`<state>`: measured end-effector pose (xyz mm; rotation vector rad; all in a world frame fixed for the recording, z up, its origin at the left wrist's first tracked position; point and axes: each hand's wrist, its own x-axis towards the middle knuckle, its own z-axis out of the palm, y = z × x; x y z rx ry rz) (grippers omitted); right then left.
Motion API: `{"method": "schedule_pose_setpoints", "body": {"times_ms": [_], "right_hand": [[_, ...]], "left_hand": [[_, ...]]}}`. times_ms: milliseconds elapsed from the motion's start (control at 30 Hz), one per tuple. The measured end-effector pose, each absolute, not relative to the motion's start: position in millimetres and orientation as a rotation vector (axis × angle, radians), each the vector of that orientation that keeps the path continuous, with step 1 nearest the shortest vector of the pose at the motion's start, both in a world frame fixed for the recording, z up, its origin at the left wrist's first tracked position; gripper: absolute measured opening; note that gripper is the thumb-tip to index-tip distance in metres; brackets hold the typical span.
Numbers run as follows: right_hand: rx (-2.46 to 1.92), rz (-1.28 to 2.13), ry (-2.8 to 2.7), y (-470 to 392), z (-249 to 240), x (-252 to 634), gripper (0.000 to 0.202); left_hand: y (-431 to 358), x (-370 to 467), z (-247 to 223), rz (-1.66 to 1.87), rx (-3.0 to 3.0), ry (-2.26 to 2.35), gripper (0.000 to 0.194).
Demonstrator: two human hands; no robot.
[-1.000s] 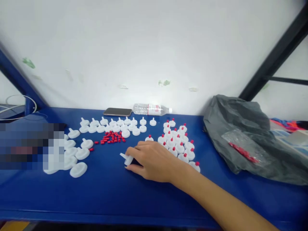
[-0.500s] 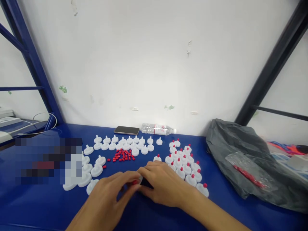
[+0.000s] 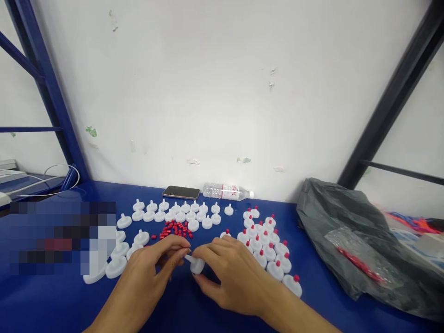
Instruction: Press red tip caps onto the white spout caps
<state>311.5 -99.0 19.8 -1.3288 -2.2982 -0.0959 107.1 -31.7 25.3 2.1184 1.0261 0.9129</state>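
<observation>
My right hand [image 3: 231, 273] is closed on a white nozzle cap [image 3: 197, 264], whose thin spout points left toward my other hand. My left hand [image 3: 157, 263] is closed in a pinch at the spout's tip; what sits between its fingertips is hidden. Just behind my hands lies a pile of small red caps [image 3: 175, 228]. White pieces without red tips [image 3: 180, 216] stand behind and to the left of the pile. To the right is a group of white pieces with red tips [image 3: 275, 269].
A phone [image 3: 181, 192] and a clear bottle [image 3: 227, 191] lie along the wall. On the right, a dark grey plastic bag [image 3: 333, 231] carries a clear packet of red parts [image 3: 360, 263]. A blurred patch covers the left side of the blue table [image 3: 45, 300].
My hands have moved slightly apart, my left one to the left. The white piece in my right hand now shows its spout. The view has tilted slightly upward.
</observation>
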Motion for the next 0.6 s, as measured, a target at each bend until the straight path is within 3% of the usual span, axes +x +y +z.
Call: {"method": "schedule_pose_setpoints", "body": {"times_ms": [600], "right_hand": [[-1.282,-0.091,-2.157,-100.2,8.7,311.7,0.028]], "left_hand": [[-29.0,104.6,12.4,0.704,1.900,0.909,0.029]]}}
